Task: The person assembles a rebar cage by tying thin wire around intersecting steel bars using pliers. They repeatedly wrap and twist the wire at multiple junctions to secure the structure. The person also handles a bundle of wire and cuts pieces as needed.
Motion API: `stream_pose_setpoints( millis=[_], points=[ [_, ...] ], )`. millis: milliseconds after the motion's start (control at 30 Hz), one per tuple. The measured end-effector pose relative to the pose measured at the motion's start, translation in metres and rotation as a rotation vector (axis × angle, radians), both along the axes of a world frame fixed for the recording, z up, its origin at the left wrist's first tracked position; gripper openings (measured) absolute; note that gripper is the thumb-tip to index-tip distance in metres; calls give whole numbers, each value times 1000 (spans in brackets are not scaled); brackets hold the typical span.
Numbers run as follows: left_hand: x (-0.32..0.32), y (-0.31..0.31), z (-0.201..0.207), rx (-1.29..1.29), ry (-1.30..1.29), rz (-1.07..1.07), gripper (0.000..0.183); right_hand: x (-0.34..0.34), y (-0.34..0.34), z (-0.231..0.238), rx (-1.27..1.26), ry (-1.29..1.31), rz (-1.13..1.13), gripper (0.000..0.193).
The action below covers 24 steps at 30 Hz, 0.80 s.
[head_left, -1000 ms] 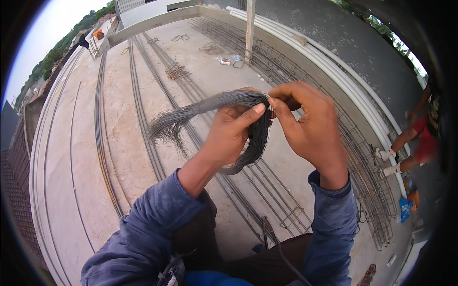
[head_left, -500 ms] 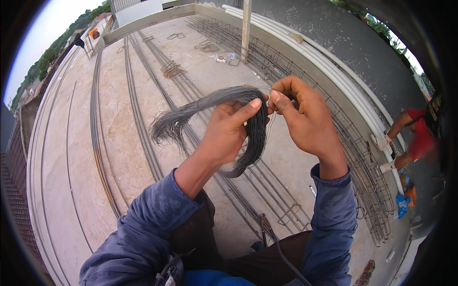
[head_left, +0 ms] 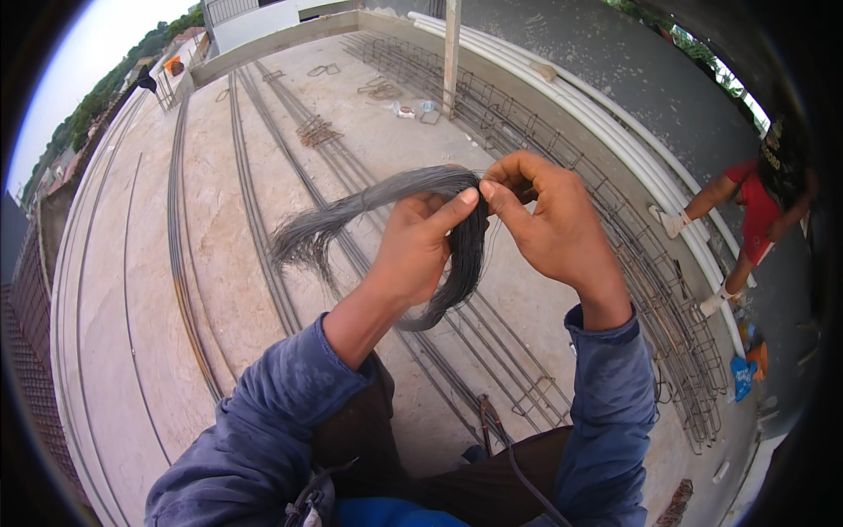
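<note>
A thick bundle of thin dark binding wire (head_left: 342,209), bent over in a hook shape, hangs in front of me above the floor. My left hand (head_left: 421,235) grips it near the bend, thumb pressed on top and fingers beneath. The loose wire ends fan out to the left. At the bend's right side my right hand (head_left: 549,215) is closed in a pinch, thumb against forefinger, on fine strands of the wire. A few strands stick out around those fingertips. Below, pliers (head_left: 489,420) with reddish handles stand near my leg.
Long steel bars (head_left: 180,237) run along the concrete floor (head_left: 211,184). Rebar cages (head_left: 650,299) and white pipes (head_left: 606,114) lie along the right wall. A wooden post (head_left: 452,57) stands at the back. At right a person in red shorts (head_left: 760,211) stands by the pipes.
My right hand has shifted slightly left and down, closer to my left thumb. The wire bundle stays in my left hand. The person at right has moved and shows more fully.
</note>
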<state>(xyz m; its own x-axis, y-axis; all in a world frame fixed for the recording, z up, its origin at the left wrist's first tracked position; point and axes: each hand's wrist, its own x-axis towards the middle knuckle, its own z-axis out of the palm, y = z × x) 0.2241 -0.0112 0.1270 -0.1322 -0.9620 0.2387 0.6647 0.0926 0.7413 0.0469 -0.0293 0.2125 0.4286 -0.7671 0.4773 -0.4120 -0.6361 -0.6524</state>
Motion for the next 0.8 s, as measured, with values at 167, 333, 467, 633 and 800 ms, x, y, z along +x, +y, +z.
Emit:
stream_pose_setpoints(
  millis=[167, 333, 467, 633, 800],
  points=[
    [-3, 3, 1, 14, -19, 50, 35, 0, 2, 4, -67, 78, -10, 16],
    [-5, 3, 12, 9, -15, 85, 38, -2, 6, 3, -279, 111, -128, 17],
    [6, -10, 12, 37, 9, 140, 31, -1, 1, 4, 238, -426, 28, 21],
    [26, -16, -15, -42, 42, -13, 30, 6, 7, 14, 712, -413, 290, 33],
    [-11, -8, 0, -41, -17, 64, 23, 12, 17, 19, 656, -577, 307, 37]
  ],
)
